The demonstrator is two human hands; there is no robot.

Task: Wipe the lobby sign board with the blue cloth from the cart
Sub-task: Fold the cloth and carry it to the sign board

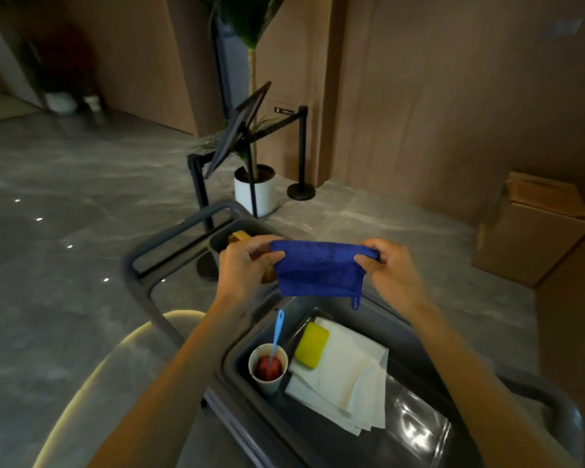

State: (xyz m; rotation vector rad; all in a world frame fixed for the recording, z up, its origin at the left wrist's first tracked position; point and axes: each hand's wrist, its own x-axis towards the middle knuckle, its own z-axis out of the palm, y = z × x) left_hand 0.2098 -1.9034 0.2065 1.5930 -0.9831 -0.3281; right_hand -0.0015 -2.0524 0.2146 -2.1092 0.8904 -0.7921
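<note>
Cart (169,258) is my landmark, grey w/ a curved handle rail at its far-left end; L of it just grey marble-look floor (48,197) w/ small light reflections; far back-L of cart a dark blurry plant w/ white pots, too soft to tell more.

Beyond cart's far end: sign board (237,130), a dark tilted panel on a black stand, edge-on to me, face not readable; just R of it a white planter (254,194) w/ a thin trunk; R again a black stanchion post (301,153) on a round base, belt running toward the board.

Above cart's mid section: my left hand (244,265) pinches the L top corner of the blue cloth (318,268), thumb & fingers closed on it; cloth is stretched flat btwn both hands, lifted clear of cart, small hanging loop dangling at its lower-R corner; my right hand (392,268) pinches the R top corner, also closed tight on the fabric.

Behind my left hand, in cart's far bin, smth yellow-brown, mostly hidden.

In cart's near tray, under the cloth: paper cup (268,369) w/ smth red inside & a blue-handled tool standing in it; just R of cup a yellow sponge (311,346) lying on a stack of white folded cloths (352,383); R of those, clear shiny plastic (416,427).

Well R of cart, against the wood wall, a cardboard box (534,228) on the floor.
</note>
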